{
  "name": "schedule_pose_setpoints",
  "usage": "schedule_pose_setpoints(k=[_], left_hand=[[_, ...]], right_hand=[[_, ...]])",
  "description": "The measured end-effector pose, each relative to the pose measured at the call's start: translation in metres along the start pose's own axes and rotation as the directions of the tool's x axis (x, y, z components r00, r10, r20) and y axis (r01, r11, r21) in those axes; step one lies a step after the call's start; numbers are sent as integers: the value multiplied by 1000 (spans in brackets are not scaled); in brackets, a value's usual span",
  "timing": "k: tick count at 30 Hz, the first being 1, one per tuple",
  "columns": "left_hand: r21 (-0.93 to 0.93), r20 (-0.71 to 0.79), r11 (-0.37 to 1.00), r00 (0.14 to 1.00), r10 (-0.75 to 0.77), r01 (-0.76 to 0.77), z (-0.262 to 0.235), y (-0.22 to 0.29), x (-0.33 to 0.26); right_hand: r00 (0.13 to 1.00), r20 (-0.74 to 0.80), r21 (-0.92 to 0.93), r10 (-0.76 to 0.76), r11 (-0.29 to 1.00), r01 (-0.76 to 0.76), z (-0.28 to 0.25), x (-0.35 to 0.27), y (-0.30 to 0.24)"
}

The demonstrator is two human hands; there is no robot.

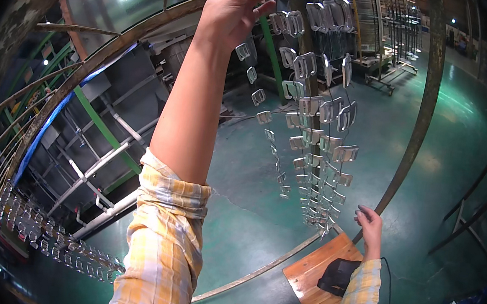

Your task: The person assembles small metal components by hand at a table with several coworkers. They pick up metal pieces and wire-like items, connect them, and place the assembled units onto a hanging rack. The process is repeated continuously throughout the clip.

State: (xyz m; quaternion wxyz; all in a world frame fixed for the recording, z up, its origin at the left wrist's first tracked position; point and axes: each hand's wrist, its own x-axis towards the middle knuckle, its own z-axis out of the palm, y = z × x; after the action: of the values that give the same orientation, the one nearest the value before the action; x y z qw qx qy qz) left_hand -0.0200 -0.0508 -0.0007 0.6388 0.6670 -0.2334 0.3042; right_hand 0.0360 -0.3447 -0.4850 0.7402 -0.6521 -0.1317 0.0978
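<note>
While holding the left hand (228,11) high at the upper edge of the head view, close by metal buckles (310,105) hung in columns right of centre, could not tell whether grasping any. Held the right hand (371,227) low on the right, loosely curled, seemingly empty, near the wooden board (303,271). Probably called for a light touch, steadying from below, without setting neighbouring columns swinging.

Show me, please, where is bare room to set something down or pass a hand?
Set down: the wooden board looks bare left of the black object. Pass a hand: a gap seems open between the hanging metal buckles and the curved post, above the right hand in the picture. Crowded: among the buckles, including beside the left hand.
</note>
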Motion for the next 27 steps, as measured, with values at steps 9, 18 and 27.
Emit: schedule_pose_setpoints(k=[9,18,27], left_hand=[[186,-252,980,961,112,-66,-4,-3,5],[315,-594,945,795,123,89,-34,-9,18],[414,-675,885,723,144,211,-61,-12,33]], right_hand=[[994,-110,49,24,999,-18,-26,-6,-9],[987,-153,25,-47,998,51,-42,-7,-22],[994,-90,-7,-62,998,62,-37,-12,-30]])
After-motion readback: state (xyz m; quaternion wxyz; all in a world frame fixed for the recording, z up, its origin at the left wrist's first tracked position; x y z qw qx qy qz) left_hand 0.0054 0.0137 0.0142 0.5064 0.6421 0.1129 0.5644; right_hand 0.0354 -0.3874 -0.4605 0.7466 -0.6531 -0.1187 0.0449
